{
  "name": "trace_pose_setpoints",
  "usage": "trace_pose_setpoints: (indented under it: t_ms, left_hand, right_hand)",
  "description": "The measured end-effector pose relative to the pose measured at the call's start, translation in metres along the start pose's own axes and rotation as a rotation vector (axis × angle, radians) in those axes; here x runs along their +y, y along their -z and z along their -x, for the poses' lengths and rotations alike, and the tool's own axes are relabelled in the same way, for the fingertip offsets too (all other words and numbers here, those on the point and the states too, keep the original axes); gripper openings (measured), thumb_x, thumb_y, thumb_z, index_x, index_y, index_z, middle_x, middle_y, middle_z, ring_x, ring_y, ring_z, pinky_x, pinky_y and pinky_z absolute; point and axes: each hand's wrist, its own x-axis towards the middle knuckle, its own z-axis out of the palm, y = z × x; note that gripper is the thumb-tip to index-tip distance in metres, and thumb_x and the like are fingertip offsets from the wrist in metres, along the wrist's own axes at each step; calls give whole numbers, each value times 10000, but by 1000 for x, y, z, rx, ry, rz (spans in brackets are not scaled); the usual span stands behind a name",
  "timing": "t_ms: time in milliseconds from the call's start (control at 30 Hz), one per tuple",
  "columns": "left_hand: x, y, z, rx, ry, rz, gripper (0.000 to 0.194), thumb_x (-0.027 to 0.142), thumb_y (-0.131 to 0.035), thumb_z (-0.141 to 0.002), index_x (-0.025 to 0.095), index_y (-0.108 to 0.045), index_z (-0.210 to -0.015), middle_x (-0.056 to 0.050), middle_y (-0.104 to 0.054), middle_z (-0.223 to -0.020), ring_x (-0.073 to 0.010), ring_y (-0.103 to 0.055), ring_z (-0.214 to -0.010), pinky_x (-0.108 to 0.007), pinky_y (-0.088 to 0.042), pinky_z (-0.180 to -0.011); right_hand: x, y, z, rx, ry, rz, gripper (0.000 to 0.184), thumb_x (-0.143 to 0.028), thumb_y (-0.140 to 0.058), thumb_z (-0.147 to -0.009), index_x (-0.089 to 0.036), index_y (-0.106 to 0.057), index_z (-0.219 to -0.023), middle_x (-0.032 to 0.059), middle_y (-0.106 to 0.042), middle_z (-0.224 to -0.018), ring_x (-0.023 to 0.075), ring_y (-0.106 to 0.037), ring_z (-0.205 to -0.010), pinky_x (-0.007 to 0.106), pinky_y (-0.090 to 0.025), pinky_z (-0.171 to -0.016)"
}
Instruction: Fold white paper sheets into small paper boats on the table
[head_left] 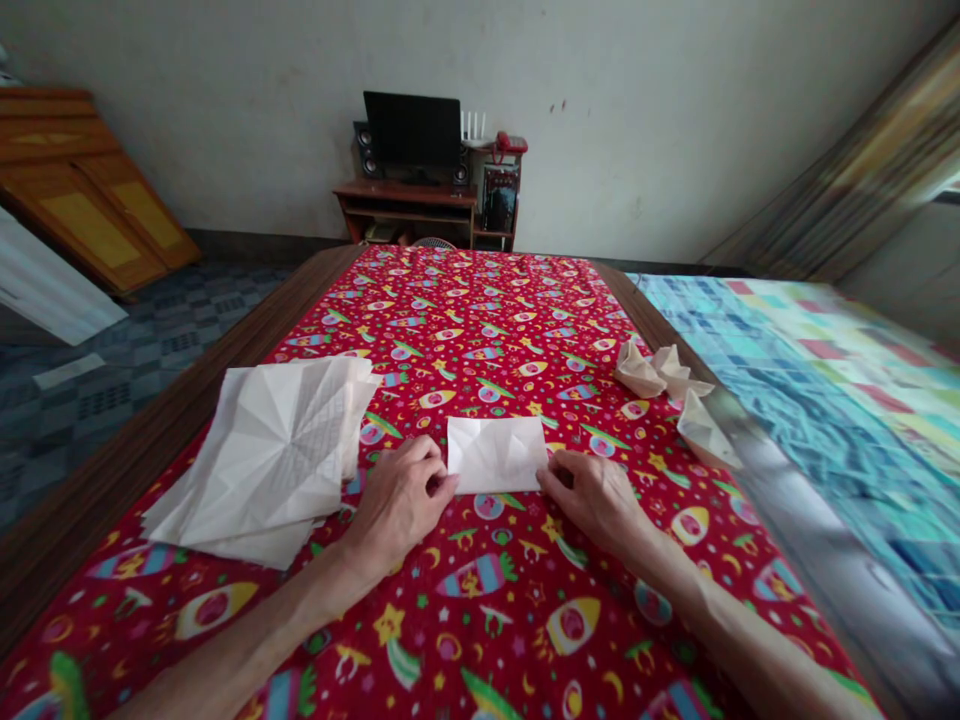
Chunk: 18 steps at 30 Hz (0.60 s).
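Observation:
A white sheet of paper [496,455], folded into a rectangle and marked with creases, lies in front of me on the red patterned cloth [472,580]. My left hand [409,490] pinches its lower left corner between thumb and fingers. At the lower right corner, my right hand [589,490] holds the paper in the same way, fingers curled. Left of my left hand is a stack of creased paper sheets [277,450], the top one showing star-like fold lines. Several folded paper shapes [701,430] with pointed tips sit beyond my right hand.
The cloth covers a long surface with brown wooden edges [300,300]. Beyond it stands a desk [405,198] with a monitor [414,130], speakers and a red telephone [511,144]. A wooden cabinet [97,200] is at left, a bed with patterned bedding [795,380] at right.

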Motion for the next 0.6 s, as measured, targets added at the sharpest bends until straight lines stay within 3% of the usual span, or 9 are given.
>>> trace_pose_setpoints:
  t_ms: [367, 600]
  left_hand:
    - [5, 1, -3, -68, 77, 3, 250, 225, -617, -801, 171, -513, -581, 17, -536, -730, -134, -519, -687, -298, -354, -682]
    - [5, 4, -3, -92, 84, -8, 255, 235, -597, -819, 174, -516, -585, 18, -538, -734, -135, -520, -693, -299, -351, -689]
  right_hand:
    - [-1, 8, -3, -101, -5, -27, 241, -311, -508, -836, -180, -553, -638, -5, -572, -569, 103, -483, -523, 234, -226, -523]
    - [-3, 6, -4, -64, -10, 18, 302, -325, -466, -874, -183, -498, -610, -12, -537, -543, 101, -471, -522, 244, -215, -538]
